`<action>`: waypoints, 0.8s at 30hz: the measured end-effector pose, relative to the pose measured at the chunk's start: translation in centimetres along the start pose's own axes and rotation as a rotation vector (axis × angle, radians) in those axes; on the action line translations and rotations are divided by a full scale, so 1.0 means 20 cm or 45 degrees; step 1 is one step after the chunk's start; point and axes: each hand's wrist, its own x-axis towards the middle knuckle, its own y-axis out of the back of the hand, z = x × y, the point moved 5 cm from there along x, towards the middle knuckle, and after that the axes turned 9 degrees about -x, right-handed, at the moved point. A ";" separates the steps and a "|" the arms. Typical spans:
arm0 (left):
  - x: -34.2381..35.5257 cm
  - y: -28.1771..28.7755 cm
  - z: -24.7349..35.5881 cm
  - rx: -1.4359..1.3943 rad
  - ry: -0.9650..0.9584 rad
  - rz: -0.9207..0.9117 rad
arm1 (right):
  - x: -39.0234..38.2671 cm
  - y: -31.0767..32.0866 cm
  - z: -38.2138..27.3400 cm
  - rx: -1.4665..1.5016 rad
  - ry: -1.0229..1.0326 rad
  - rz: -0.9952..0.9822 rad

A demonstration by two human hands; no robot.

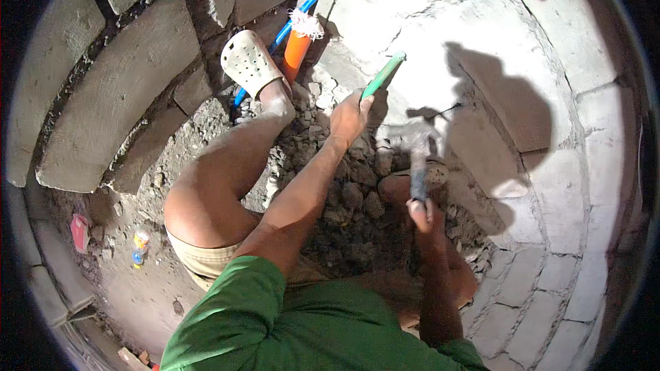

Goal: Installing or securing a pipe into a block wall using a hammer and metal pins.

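Pale stone blocks curve round the scene from 1 to 5 o'clock, with greyer blocks from 9 to 11, and a bright lamp-lit patch with a crack at 1 o'clock. From my remote seat I see loose rubble heaped between the person's bent legs, at the centre and down towards 6. At 1 o'clock the left hand has its fingers wrapped round a green rod, which slants up and right; I cannot tell whether its far end touches the stone. Near 4 o'clock the right hand is closed round the dark handle of a hammer, whose head, up at 3, is blurred. One pale clog sits on a foot at 11 o'clock, just beside an orange tube topped with frayed white strands and a blue bar partly behind them. Towards 8 o'clock I make out a small bottle and, farther out, a pink object
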 end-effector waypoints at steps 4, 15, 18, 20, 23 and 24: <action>0.05 0.04 -0.12 0.009 0.062 -0.014 | 0.17 0.12 -0.22 0.689 0.187 0.064; 0.06 -0.09 -0.09 -0.054 0.069 -0.012 | 0.73 0.04 -0.29 -0.225 0.711 1.136; 0.06 -0.06 -0.11 -0.009 0.039 0.012 | 0.94 -0.10 -0.24 -0.419 0.569 0.848; 0.03 -0.02 -0.17 -0.006 0.015 0.023 | 0.86 -0.11 -0.42 -0.008 0.241 0.295; 0.07 -0.04 -0.19 0.013 0.041 -0.018 | 0.81 -0.01 -0.49 0.081 0.386 0.452; 0.05 -0.06 -0.17 0.034 0.059 0.003 | 0.79 0.04 -0.46 0.150 0.390 0.578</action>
